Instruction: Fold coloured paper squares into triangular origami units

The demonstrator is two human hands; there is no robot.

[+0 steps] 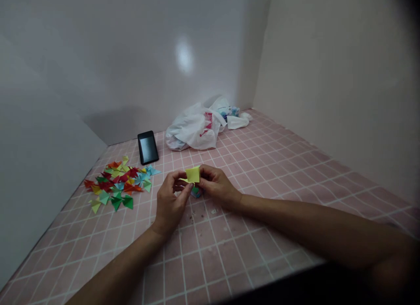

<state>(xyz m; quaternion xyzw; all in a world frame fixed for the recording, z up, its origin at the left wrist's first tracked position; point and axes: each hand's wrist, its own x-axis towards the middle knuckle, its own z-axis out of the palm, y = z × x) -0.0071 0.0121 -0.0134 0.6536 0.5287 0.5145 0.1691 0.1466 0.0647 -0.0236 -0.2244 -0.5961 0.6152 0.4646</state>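
A small piece of yellow origami paper is held up between both hands above the table. My left hand pinches its lower left part between thumb and fingers. My right hand grips the right edge, thumb in front and fingers behind. Just under the paper, partly hidden by my fingers, a small green and blue thing shows; what it is I cannot make out. To the left lies a loose pile of folded paper pieces in red, orange, yellow, green and light blue.
Behind the pile a black phone-like device leans back with its screen facing me. Crumpled white plastic bags lie by the back wall, with a white packet to their right. Pale walls enclose the pink tiled-pattern tabletop.
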